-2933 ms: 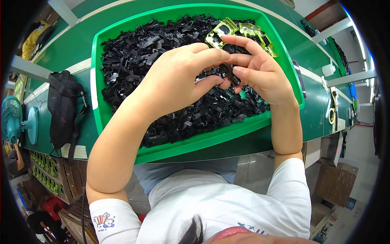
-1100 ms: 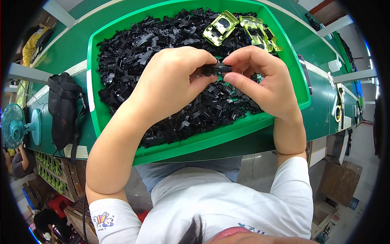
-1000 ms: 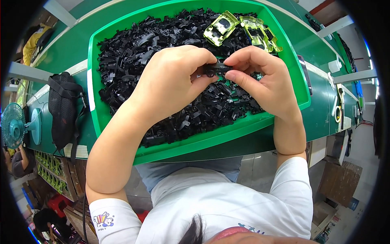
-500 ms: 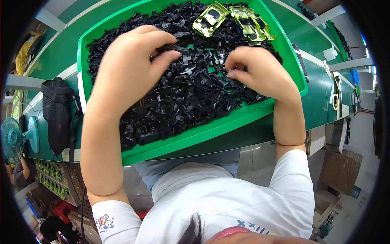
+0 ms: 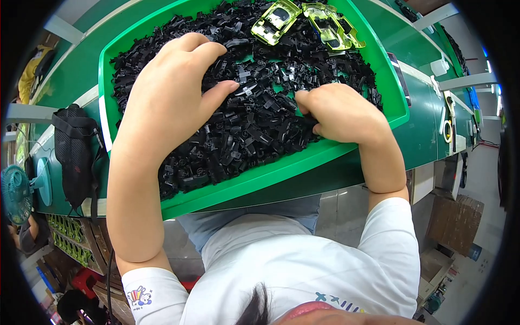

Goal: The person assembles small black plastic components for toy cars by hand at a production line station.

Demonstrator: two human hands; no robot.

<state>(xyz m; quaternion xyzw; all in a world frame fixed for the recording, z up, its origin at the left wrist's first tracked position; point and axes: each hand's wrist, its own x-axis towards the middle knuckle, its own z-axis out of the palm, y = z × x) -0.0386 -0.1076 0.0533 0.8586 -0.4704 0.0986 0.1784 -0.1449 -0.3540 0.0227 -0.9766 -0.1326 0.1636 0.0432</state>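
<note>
Small black plastic parts (image 5: 244, 130) fill a large green tray (image 5: 260, 188) in front of me. My left hand (image 5: 176, 86) is over the left side of the pile, thumb and index finger apart with nothing between them. At the right of the pile, my right hand (image 5: 344, 114) is curled down among the parts. Its fingertips are mostly hidden, and anything in them cannot be made out. Shiny yellow-green toy car shells lie at the tray's far side: one shell (image 5: 275, 21), and to its right another shell (image 5: 331, 31), both resting on the parts.
Left of the tray, a black mesh bag (image 5: 75, 157) lies on the green table (image 5: 417, 135), near a teal fan (image 5: 16, 187). A dark flat device (image 5: 400, 78) lies against the tray's right side. White posts (image 5: 468, 81) stand beyond, and a roll of tape (image 5: 448, 131) is at the right.
My left thumb and index finger have parted and released a black plastic part. My right hand has moved nearer to me, its fingers curling further down into the pile.
</note>
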